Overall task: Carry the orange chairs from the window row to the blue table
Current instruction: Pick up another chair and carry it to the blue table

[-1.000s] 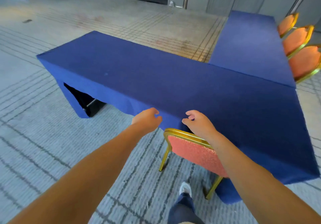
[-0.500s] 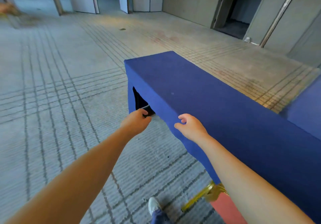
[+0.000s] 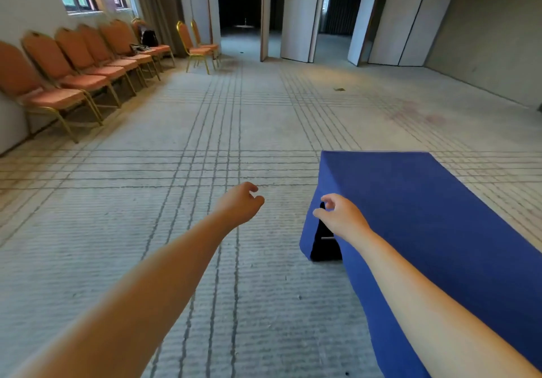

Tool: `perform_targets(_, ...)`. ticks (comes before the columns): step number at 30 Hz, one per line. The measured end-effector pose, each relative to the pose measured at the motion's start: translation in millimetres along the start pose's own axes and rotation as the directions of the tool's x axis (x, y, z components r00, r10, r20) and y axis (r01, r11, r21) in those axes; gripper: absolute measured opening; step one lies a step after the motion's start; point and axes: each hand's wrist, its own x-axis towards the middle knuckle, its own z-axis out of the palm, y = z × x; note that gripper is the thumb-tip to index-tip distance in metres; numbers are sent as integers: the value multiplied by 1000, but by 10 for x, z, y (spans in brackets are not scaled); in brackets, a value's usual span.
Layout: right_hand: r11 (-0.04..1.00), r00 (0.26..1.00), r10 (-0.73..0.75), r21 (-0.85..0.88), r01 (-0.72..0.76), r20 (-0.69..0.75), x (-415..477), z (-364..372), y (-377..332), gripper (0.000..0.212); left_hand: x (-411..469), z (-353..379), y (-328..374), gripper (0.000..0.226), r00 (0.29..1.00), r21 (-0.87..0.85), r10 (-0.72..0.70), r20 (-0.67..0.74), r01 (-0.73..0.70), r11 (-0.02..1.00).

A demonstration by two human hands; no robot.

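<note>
A row of orange chairs (image 3: 73, 72) with gold frames stands along the left wall under the windows. Two more orange chairs (image 3: 196, 46) stand apart near the far doorway. The blue table (image 3: 440, 216) fills the lower right, its near end showing a dark gap in the cloth. My left hand (image 3: 239, 203) hangs over the carpet with loosely curled fingers and holds nothing. My right hand (image 3: 340, 216) floats in front of the table's end corner, fingers loosely curled, holding nothing.
Grey lined carpet (image 3: 205, 157) stretches between me and the chair row. A dark bag (image 3: 148, 37) sits on a far chair in the row. Open partition doors (image 3: 296, 13) lead to dark rooms at the back.
My view has swung left, away from the table and the chair tucked against it, toward the window row. Both hands stay empty and held out in front.
</note>
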Motion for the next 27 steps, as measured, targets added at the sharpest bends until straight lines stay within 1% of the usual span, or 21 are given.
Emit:
perform_targets(2, 1000, 1000, -23, -17, 23, 18, 152, -4, -83, 56, 113, -57, -31, 46, 1000, -2, -18, -1, 18, 1000)
perform_targets(6, 994, 993, -91, -57, 96, 76, 971, 41, -420, 59, 781, -281, -180, 46, 995, -37, -73, -66, 71, 997)
perform_targets(8, 993, 989, -106, -40, 111, 104, 1425, 92, -638, 57, 1172, -386, -300, 46, 991, -50, -100, -94, 95, 994)
perform_targets(13, 986, 985, -154, -48, 158, 80, 2683, 269, -1168, 56, 2345, -741, -583, 47, 986, -65, -115, -124, 108, 992)
perform_targets(21, 992, 991, -123, 2, 123, 60, 4558, 474, -2004, 56, 4313, -1419, -837, 46, 986, -69, -105, -127, 96, 993)
perform_targets(27, 990, 990, -139, 18, 139, 39, 5843, 526, -2463, 55, 5615, -1633, -921, 43, 977, -78, -161, -137, 151, 985)
